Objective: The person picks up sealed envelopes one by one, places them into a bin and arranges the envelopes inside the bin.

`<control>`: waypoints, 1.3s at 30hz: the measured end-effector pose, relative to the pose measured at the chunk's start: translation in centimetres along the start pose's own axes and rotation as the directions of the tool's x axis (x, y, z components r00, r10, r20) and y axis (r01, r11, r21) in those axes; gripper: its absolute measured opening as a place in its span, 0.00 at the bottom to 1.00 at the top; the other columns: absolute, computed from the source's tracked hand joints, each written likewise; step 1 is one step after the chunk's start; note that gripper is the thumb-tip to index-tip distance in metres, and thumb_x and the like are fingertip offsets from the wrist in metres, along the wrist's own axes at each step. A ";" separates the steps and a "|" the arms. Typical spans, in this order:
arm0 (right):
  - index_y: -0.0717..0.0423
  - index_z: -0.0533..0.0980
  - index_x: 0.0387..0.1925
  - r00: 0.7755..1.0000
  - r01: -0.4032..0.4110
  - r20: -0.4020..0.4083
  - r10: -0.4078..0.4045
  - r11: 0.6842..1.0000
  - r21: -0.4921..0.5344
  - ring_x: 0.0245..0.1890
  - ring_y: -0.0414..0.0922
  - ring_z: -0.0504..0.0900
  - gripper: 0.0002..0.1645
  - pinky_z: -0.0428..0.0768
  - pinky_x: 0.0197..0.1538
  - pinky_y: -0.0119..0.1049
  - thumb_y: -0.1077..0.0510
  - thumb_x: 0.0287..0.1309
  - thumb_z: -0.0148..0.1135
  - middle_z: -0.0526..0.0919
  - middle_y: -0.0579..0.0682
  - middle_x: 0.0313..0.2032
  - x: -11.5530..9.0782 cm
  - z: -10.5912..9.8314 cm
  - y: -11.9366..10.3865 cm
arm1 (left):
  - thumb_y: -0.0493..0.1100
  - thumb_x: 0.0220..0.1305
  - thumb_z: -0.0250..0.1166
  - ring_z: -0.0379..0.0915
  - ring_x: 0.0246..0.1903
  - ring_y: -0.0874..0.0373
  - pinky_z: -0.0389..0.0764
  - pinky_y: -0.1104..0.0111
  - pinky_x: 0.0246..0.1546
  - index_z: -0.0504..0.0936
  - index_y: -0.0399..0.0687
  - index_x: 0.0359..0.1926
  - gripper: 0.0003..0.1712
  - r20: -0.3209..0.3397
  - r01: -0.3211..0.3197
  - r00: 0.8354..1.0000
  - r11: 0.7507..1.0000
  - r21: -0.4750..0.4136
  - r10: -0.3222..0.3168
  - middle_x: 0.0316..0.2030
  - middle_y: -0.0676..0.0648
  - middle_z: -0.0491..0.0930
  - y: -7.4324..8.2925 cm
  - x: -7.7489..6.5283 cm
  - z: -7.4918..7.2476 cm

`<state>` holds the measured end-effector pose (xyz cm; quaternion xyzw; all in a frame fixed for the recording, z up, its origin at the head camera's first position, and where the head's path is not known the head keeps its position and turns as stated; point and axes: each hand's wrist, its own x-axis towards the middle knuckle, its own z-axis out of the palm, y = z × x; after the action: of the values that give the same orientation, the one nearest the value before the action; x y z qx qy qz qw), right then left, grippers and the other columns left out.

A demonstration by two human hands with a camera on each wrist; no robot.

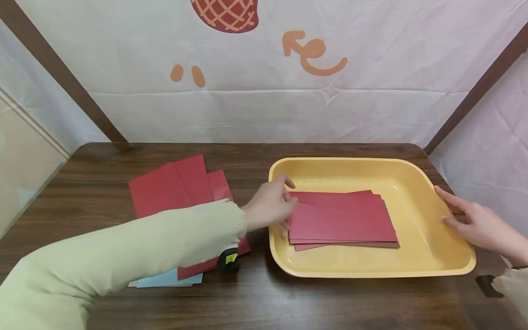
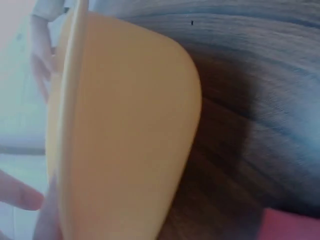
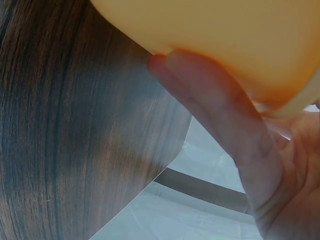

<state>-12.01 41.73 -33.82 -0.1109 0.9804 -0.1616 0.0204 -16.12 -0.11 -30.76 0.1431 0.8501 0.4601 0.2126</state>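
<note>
A yellow tray [image 1: 416,229] sits on the table with a loose stack of flat red envelope-sized papers [image 1: 342,220] inside. My left hand [image 1: 272,201] reaches over the tray's left rim. Its fingers are spread apart by the stack's left end, the fingertips close to the paper. In the left wrist view, the fingers [image 2: 20,192] appear beyond the tray's rim [image 2: 72,120]. On the opposite side my right hand [image 1: 478,224] grips the tray's right edge, thumb over the rim. Seen from the right wrist, its fingers [image 3: 215,95] lie against the tray's outer wall [image 3: 225,30].
More red papers [image 1: 165,188] lie fanned out left of the tray, partly covered by my left sleeve [image 1: 165,243]. Light blue papers [image 1: 165,278] stick out beneath them. A printed cloth [image 1: 255,110] hangs behind the wooden table [image 1: 264,302].
</note>
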 end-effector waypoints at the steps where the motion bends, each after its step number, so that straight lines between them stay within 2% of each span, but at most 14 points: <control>1: 0.64 0.50 0.68 1.000 -0.006 0.003 0.006 1.000 0.000 0.27 0.19 0.74 0.42 0.74 0.26 0.23 0.60 0.58 0.59 0.79 0.74 0.39 0.0 0.0 0.0 | 0.38 0.65 0.53 0.79 0.16 0.54 0.81 0.66 0.25 0.62 0.41 0.55 0.19 -0.027 -0.019 0.999 0.999 -0.043 0.018 0.32 0.43 0.73 -0.3 -0.2 -0.1; 5: 0.63 0.49 0.69 1.000 -0.022 0.003 0.022 1.000 -0.010 0.25 0.22 0.76 0.43 0.73 0.25 0.23 0.60 0.58 0.60 0.79 0.75 0.39 -0.2 -0.3 0.2 | 0.36 0.64 0.54 0.77 0.15 0.54 0.81 0.61 0.24 0.67 0.42 0.50 0.13 -0.126 -0.099 0.989 0.977 -0.190 0.076 0.34 0.42 0.71 -1.4 -0.9 -0.5; 9: 0.64 0.49 0.68 0.999 -0.032 0.006 0.032 0.999 -0.032 0.24 0.25 0.78 0.43 0.73 0.25 0.24 0.60 0.58 0.60 0.79 0.75 0.39 -0.3 -0.5 0.1 | 0.36 0.65 0.54 0.74 0.14 0.54 0.81 0.55 0.23 0.71 0.40 0.46 0.10 -0.200 -0.159 0.973 0.963 -0.216 0.116 0.29 0.39 0.73 -2.5 -2.0 -1.4; 12: 0.63 0.49 0.68 0.999 -0.033 0.000 0.033 0.999 -0.043 0.23 0.24 0.77 0.43 0.73 0.25 0.24 0.59 0.57 0.60 0.79 0.74 0.38 -0.4 -0.5 0.0 | 0.37 0.65 0.54 0.74 0.14 0.53 0.79 0.53 0.23 0.72 0.42 0.44 0.07 -0.238 -0.168 0.963 0.974 -0.156 0.128 0.23 0.39 0.75 -3.5 -2.8 -2.6; 15: 0.62 0.49 0.69 1.000 -0.030 -0.005 0.030 0.998 -0.050 0.23 0.24 0.77 0.44 0.72 0.25 0.24 0.59 0.57 0.61 0.80 0.73 0.38 -0.4 -0.5 0.1 | 0.38 0.64 0.56 0.75 0.15 0.52 0.78 0.56 0.20 0.73 0.45 0.41 0.06 -0.262 -0.140 0.958 0.988 -0.067 0.118 0.22 0.39 0.76 -4.9 -3.5 -4.1; 18: 0.62 0.49 0.68 1.000 -0.027 -0.014 0.026 0.998 -0.052 0.23 0.22 0.76 0.44 0.73 0.25 0.24 0.60 0.57 0.61 0.80 0.74 0.38 -0.3 -0.5 0.2 | 0.38 0.62 0.58 0.75 0.18 0.53 0.78 0.62 0.20 0.74 0.46 0.40 0.05 -0.281 -0.117 0.951 0.992 0.052 0.127 0.28 0.41 0.76 -6.5 -4.1 -5.6; 21: 0.62 0.50 0.68 1.000 -0.020 -0.020 0.019 0.998 -0.053 0.24 0.19 0.74 0.43 0.73 0.25 0.24 0.60 0.57 0.61 0.80 0.74 0.38 -0.3 -0.5 0.3 | 0.39 0.60 0.60 0.74 0.24 0.57 0.76 0.68 0.24 0.74 0.46 0.39 0.07 -0.274 -0.111 0.947 0.970 0.214 0.169 0.34 0.45 0.74 -7.9 -4.9 -7.1; 24: 0.62 0.50 0.68 1.000 -0.019 -0.023 0.018 0.998 -0.060 0.25 0.18 0.71 0.43 0.73 0.25 0.23 0.60 0.56 0.61 0.80 0.73 0.37 -0.2 -0.5 0.3 | 0.39 0.57 0.63 0.70 0.26 0.60 0.74 0.71 0.28 0.75 0.45 0.40 0.10 -0.219 -0.120 0.951 0.913 0.391 0.218 0.38 0.46 0.72 -9.0 -5.8 -8.4; 26: 0.63 0.50 0.68 1.000 -0.017 -0.018 0.016 0.998 -0.062 0.24 0.19 0.73 0.43 0.73 0.25 0.24 0.60 0.56 0.61 0.80 0.73 0.37 -0.2 -0.4 0.2 | 0.40 0.56 0.64 0.69 0.27 0.62 0.72 0.72 0.27 0.74 0.44 0.42 0.13 -0.169 -0.123 0.957 0.856 0.502 0.236 0.41 0.46 0.71 -9.6 -6.5 -9.1; 30: 0.65 0.51 0.67 1.000 -0.018 -0.013 0.017 0.997 -0.076 0.22 0.28 0.79 0.42 0.74 0.25 0.25 0.61 0.57 0.60 0.81 0.72 0.36 -0.2 -0.2 -0.1 | 0.43 0.53 0.67 0.66 0.25 0.63 0.70 0.74 0.24 0.73 0.43 0.47 0.21 -0.075 -0.135 0.965 0.721 0.680 0.251 0.44 0.46 0.68 -10.5 -7.6 -10.1; 33: 0.66 0.51 0.67 1.000 -0.013 -0.011 0.012 0.997 -0.074 0.21 0.34 0.81 0.41 0.75 0.25 0.27 0.61 0.57 0.60 0.81 0.72 0.36 -0.2 -0.1 -0.4 | 0.44 0.52 0.69 0.67 0.31 0.61 0.74 0.72 0.28 0.72 0.40 0.51 0.26 -0.025 -0.165 0.959 0.627 0.762 0.283 0.46 0.46 0.68 -11.2 -8.3 -10.8; 35: 0.66 0.51 0.67 1.000 -0.012 -0.009 0.012 0.997 -0.072 0.21 0.34 0.81 0.41 0.76 0.25 0.28 0.61 0.57 0.60 0.81 0.72 0.36 -0.2 -0.1 -0.5 | 0.45 0.51 0.70 0.68 0.38 0.58 0.76 0.69 0.34 0.72 0.40 0.52 0.28 -0.004 -0.183 0.953 0.585 0.791 0.303 0.47 0.46 0.68 -11.7 -8.7 -11.2; 39: 0.66 0.51 0.67 1.000 -0.017 0.001 0.017 0.998 -0.063 0.21 0.34 0.81 0.41 0.75 0.25 0.27 0.61 0.57 0.60 0.81 0.71 0.35 -0.1 0.0 -0.6 | 0.48 0.50 0.71 0.68 0.51 0.51 0.76 0.58 0.48 0.71 0.40 0.55 0.33 0.033 -0.200 0.953 0.539 0.818 0.302 0.53 0.43 0.68 -12.4 -9.4 -12.3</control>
<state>-11.78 41.15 -33.66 -0.1032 0.9859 -0.1305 0.0190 -14.67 -19.78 -33.09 0.3187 0.9464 0.0519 0.0072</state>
